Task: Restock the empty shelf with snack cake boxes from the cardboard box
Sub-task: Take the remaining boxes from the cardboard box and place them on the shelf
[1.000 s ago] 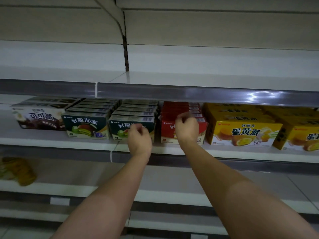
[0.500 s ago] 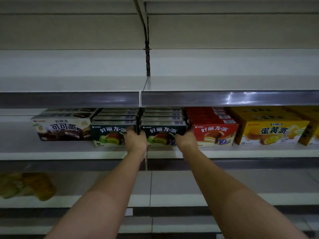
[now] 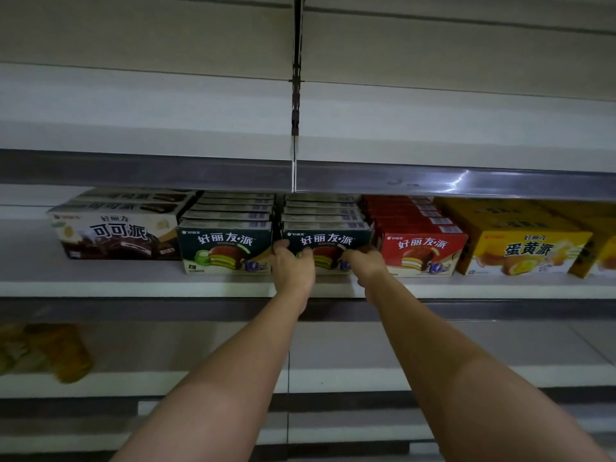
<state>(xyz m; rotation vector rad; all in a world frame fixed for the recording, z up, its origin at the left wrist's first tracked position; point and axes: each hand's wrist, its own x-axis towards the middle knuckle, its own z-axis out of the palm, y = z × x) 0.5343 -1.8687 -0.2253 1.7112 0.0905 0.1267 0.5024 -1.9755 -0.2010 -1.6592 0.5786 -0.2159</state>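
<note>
Dark green cardboard makes the front snack cake box (image 3: 328, 243), which stands at the front edge of the middle shelf (image 3: 133, 288), first in a row of the same boxes that goes back to the rear. It is held at both sides. The left hand (image 3: 293, 266) is curled on its left edge, with the thumb on the front face and the fingers (image 3: 281, 244) in the gap beside the next row. The right hand (image 3: 365, 263) is curled on its lower right corner, just beside the red boxes (image 3: 423, 250).

A second row of green boxes (image 3: 225, 248) is seen to the left, touching or almost touching the held one. Further left, brown and white boxes (image 3: 113, 233) are placed, two deep. Yellow boxes (image 3: 530, 251) are found toward the right end of the shelf.

A grey price rail (image 3: 466, 183) of the upper shelf (image 3: 166, 128) is seen above the rows. On the lower shelf (image 3: 200, 378), near its left end, blurred yellow packets (image 3: 50, 351) are lying.
</note>
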